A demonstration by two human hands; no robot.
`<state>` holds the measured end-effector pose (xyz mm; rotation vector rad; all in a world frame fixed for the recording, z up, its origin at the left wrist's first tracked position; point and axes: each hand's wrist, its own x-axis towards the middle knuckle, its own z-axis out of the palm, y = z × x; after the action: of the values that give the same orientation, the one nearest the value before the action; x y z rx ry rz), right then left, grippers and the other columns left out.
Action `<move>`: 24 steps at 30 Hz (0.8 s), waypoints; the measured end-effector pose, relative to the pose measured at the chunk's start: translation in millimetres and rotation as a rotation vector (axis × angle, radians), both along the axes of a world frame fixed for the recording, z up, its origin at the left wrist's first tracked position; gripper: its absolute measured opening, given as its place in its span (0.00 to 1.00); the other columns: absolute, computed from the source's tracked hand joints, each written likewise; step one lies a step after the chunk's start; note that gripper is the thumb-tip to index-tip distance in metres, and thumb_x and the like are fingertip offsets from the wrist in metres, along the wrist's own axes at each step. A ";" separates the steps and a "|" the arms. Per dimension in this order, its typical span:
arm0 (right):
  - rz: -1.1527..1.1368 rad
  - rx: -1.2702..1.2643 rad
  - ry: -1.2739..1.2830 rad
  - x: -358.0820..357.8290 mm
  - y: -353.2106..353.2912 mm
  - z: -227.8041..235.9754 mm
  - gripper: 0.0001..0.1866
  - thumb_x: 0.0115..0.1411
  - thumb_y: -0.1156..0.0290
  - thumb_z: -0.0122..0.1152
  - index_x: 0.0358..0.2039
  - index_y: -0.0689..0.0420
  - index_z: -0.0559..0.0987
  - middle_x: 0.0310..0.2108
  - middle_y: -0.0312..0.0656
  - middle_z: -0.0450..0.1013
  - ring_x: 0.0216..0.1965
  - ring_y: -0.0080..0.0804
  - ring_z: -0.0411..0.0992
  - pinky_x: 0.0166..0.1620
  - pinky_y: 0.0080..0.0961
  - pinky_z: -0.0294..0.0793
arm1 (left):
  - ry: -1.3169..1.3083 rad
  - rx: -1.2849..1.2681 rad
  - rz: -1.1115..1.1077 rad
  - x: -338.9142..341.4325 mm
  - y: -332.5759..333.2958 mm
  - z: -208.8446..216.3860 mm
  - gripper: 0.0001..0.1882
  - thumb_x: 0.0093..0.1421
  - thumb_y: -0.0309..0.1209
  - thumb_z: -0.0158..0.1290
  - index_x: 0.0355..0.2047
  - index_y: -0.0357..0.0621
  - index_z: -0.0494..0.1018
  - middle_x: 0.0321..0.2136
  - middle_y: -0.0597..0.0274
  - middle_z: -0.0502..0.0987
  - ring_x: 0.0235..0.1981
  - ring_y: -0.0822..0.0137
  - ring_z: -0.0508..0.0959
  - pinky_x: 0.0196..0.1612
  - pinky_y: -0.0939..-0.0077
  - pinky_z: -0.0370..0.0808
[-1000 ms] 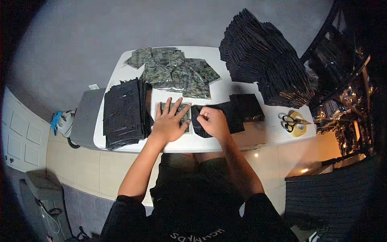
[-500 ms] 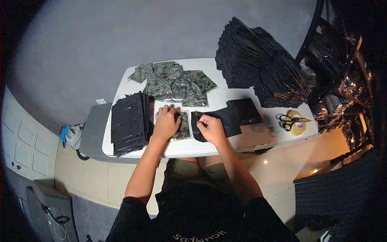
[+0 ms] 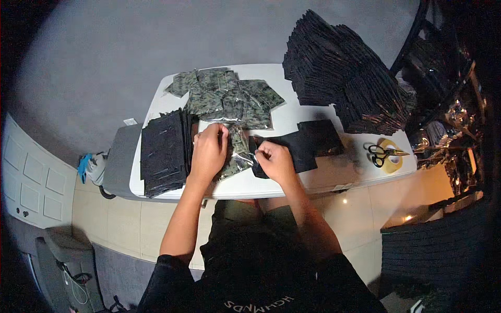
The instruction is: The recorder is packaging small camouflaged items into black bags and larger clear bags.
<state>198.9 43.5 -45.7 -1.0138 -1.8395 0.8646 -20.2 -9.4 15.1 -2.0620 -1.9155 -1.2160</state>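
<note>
A clear plastic bag with folded camouflage cloth (image 3: 239, 149) lies between my hands at the near edge of the table. My left hand (image 3: 210, 152) is closed at the bag's upper left side, thumb and fingers pinching its plastic. Just right of the bag, my right hand (image 3: 275, 163) has its fingers curled into a pinch; what sits between the fingertips is too small to make out. Beneath and beside that hand is flat black cloth (image 3: 300, 151). Several bagged camouflage pieces (image 3: 224, 96) lie farther back, overlapping.
To the left stands a pile of black folded pieces (image 3: 164, 154). A large fanned heap of black pieces (image 3: 349, 73) covers the far right. Black-handled scissors (image 3: 377, 155) rest on a yellow tape roll (image 3: 390, 166) at the right end of the white table (image 3: 156, 107).
The bag has turned and spread, its plastic now reaching toward my right hand. My left hand shifted slightly up, its fingers drawn into a pinch. The whole view tilted a little.
</note>
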 end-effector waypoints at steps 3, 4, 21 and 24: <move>-0.023 -0.040 0.024 -1.9 -1.2 0.7 0.09 0.62 0.69 0.72 0.31 0.60 0.83 0.26 0.51 0.82 0.26 0.48 0.82 0.32 0.40 0.77 | -0.042 -0.099 -0.002 7.9 -1.8 -2.2 0.07 0.72 0.28 0.58 0.46 0.39 0.77 0.42 0.47 0.84 0.46 0.42 0.83 0.53 0.47 0.75; -0.019 -0.033 0.023 -3.0 -2.0 1.4 0.09 0.62 0.69 0.72 0.31 0.60 0.83 0.26 0.51 0.81 0.26 0.47 0.83 0.32 0.39 0.77 | -0.095 -0.145 -0.012 9.3 -2.7 -4.7 0.08 0.71 0.29 0.59 0.46 0.39 0.77 0.42 0.48 0.84 0.46 0.42 0.83 0.53 0.47 0.75; 0.007 0.159 0.033 -6.0 -7.2 9.5 0.09 0.61 0.71 0.71 0.30 0.60 0.78 0.27 0.50 0.79 0.28 0.51 0.80 0.33 0.43 0.77 | 0.193 -0.026 -0.137 21.8 -12.8 -17.1 0.12 0.60 0.24 0.64 0.43 0.50 0.90 0.40 0.61 0.81 0.49 0.54 0.81 0.60 0.50 0.70; 0.023 0.201 -0.066 -6.4 -10.1 11.5 0.08 0.60 0.71 0.70 0.30 0.59 0.77 0.28 0.48 0.76 0.31 0.52 0.79 0.35 0.46 0.77 | 0.197 -0.043 -0.100 26.7 -8.2 -18.6 0.11 0.60 0.25 0.64 0.42 0.50 0.91 0.41 0.59 0.82 0.48 0.54 0.82 0.60 0.49 0.70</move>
<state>192.5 33.4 -34.2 -0.9050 -1.9532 0.6508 6.5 -17.6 -3.4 -2.2301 -1.7853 -0.9545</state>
